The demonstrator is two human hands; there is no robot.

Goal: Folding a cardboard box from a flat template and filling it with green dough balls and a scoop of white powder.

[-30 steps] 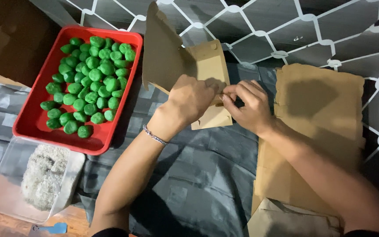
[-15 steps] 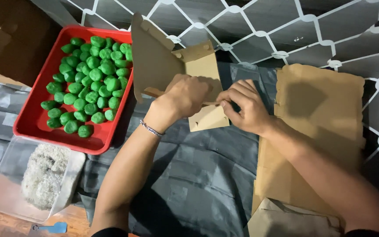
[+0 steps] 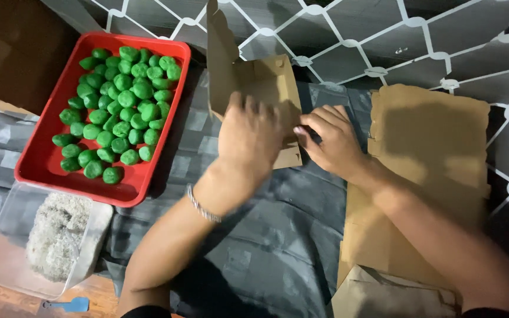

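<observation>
Nearest the camera, at the bottom left, a small blue scraper (image 3: 69,305) lies on a strip of bare wood, just below a clear plastic tub (image 3: 4,259) that holds one heap of white shredded stuff (image 3: 57,234). At the bottom right sits a stack of flat brown cardboard sheets (image 3: 425,176); how many cannot be told. A dark grey checked cloth (image 3: 266,247) covers the tabletop between them.

Farther off, the left hand (image 3: 251,138), with a thin bracelet (image 3: 201,205) on its wrist, lies spread over one part-folded cardboard box (image 3: 254,82), fingers flat on the panel. The right hand (image 3: 331,141) has its grip pinched on the box's right edge. The box stands on the cloth in the middle, one flap upright.

To the left, one red tray (image 3: 45,162) holds several dozen green balls (image 3: 119,112), packed close, too many to count surely. Beyond is a dark mat with a white diamond pattern (image 3: 360,41).
</observation>
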